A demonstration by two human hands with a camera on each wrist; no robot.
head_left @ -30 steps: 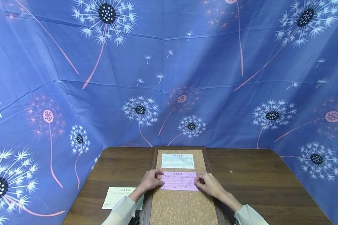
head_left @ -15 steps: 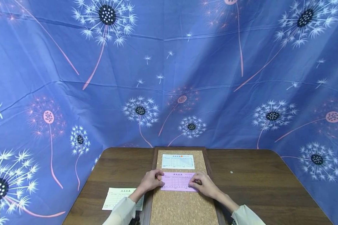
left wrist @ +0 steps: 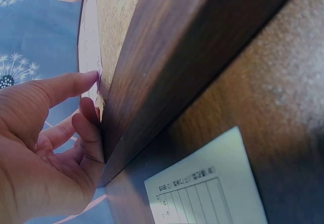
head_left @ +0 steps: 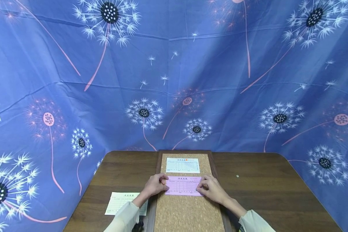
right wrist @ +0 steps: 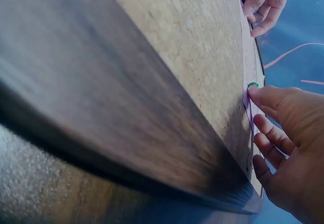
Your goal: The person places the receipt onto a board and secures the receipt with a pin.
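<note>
A pink printed form [head_left: 181, 186] lies across the framed corkboard [head_left: 188, 212]. My left hand [head_left: 156, 184] grips its left edge, index finger at the upper corner and thumb lower down; in the left wrist view the thumb touches the paper. At the right end, my right hand [head_left: 213, 190] has curled fingers, with thumb and index tips together on the form, covering part of its right edge. A green patch shows at the right thumb's tip [right wrist: 254, 86]; I cannot tell what it is.
Above the pink form, a white form [head_left: 182, 166] with an orange dot lies on the corkboard. A pale green form [head_left: 119, 203] rests on the wooden table [head_left: 266, 193], left of the board. A small pale disc [head_left: 237, 176] sits to the right. A blue curtain [head_left: 174, 71] hangs behind.
My right hand has slid left from the form's right edge onto its surface, then shifted slightly back to the right. The left hand and the form stay in place.
</note>
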